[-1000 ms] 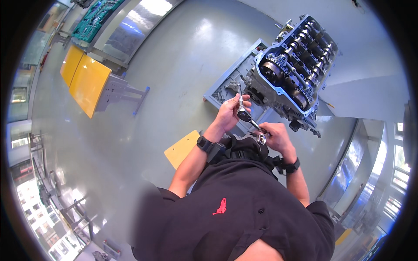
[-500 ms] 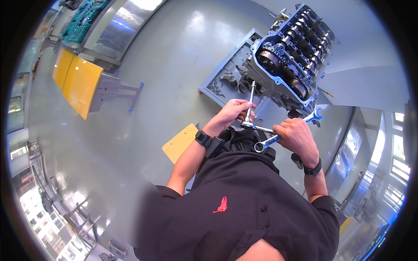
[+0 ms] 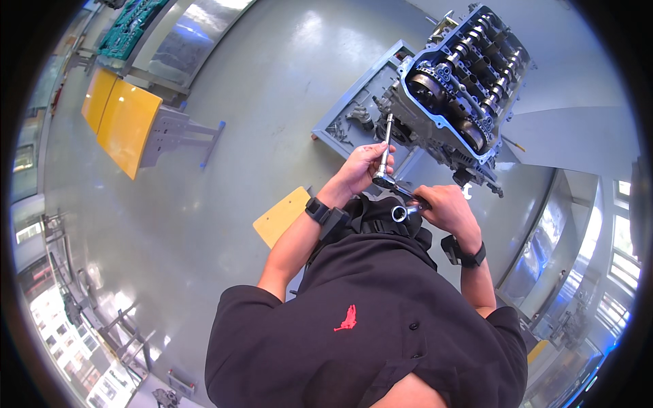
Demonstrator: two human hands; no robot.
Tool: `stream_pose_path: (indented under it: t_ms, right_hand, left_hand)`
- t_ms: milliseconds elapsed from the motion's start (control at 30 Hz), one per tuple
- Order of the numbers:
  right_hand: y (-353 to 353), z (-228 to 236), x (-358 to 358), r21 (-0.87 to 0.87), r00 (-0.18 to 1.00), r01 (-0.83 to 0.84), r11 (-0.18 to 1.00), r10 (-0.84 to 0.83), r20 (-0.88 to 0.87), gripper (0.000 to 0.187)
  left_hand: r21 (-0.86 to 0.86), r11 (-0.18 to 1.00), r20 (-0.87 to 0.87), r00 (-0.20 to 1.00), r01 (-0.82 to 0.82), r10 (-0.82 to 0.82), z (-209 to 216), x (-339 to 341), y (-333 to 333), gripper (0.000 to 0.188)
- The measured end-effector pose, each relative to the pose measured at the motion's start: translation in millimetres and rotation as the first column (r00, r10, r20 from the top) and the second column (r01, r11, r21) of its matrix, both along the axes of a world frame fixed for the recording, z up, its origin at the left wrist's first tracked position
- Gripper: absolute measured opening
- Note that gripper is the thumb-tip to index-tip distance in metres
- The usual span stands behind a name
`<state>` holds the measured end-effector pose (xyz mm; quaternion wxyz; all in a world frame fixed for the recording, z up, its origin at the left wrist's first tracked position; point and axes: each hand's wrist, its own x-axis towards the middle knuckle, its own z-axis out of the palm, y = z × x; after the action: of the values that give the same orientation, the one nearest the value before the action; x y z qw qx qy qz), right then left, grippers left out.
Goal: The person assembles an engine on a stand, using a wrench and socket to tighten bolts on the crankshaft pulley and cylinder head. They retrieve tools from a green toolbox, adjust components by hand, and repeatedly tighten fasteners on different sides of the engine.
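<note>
Ratchet held, right hand — now nearer left hand

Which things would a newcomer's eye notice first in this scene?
The open-topped engine at upper right would probably come first. Near the centre, the left hand holds the extension of a ratchet, while the right hand grips its handle and a ring-ended wrench. The yellow tabletop at upper left stands out.
</note>
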<state>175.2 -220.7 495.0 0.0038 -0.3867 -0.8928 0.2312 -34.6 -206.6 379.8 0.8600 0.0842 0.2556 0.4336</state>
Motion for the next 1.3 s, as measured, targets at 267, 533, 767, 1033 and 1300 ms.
stream_pose_path:
  t_ms: [267, 533, 767, 1033, 1300]
  right_hand:
    - [2, -38, -11, -0.173, 0.992, -0.012, 0.985, -0.010, -0.125, 0.022]
    - [4, -64, -32, -0.290, 0.978, -0.041, 0.956, -0.020, -0.207, 0.024]
    - [11, -69, -47, -0.373, 0.938, -0.085, 0.924, -0.052, -0.341, 0.021]
    - [9, -60, -56, -0.494, 0.819, -0.036, 0.869, -0.258, -0.513, 0.017]
    - [8, -63, -38, -0.239, 0.871, 0.220, 0.946, -0.301, -0.387, 0.022]
  left_hand:
    - [-0.021, 0.996, 0.027, 0.996, -0.088, 0.088, -10, 0, 0, 0.024]
    - [-0.067, 0.969, 0.185, 0.951, -0.238, 0.246, -13, -7, 2, 0.024]
    - [-0.054, 0.957, 0.231, 0.929, -0.284, 0.289, -2, -12, 10, 0.022]
    - [0.045, 0.925, 0.162, 0.916, -0.378, 0.367, 6, -22, 14, 0.020]
    - [0.086, 0.917, 0.136, 0.916, -0.389, 0.376, 10, -12, 5, 0.021]
